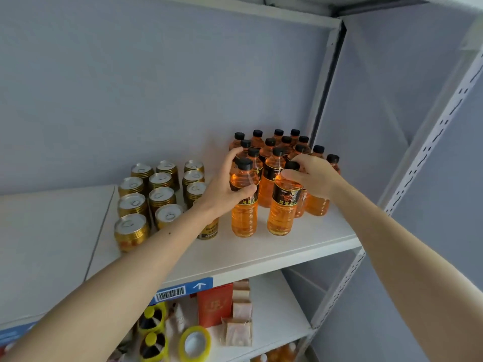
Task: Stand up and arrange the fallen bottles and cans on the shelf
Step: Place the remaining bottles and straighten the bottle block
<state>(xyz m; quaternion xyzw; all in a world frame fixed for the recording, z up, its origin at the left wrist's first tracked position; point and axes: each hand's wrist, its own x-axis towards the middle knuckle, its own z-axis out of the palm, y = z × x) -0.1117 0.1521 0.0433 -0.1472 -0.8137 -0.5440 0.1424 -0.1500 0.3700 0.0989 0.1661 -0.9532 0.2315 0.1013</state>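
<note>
With the left hand [226, 184] wrapped round one upright orange plastic bottle [245, 202] and the right hand [312, 176] gripping its neighbour [283, 205] by the cap at the white shelf's [287, 246] near edge, sliding both back level seemed wisest.

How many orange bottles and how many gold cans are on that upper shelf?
Orange bottles: 15
Gold cans: 12, one mostly hidden behind the left forearm
Total: 27
</note>
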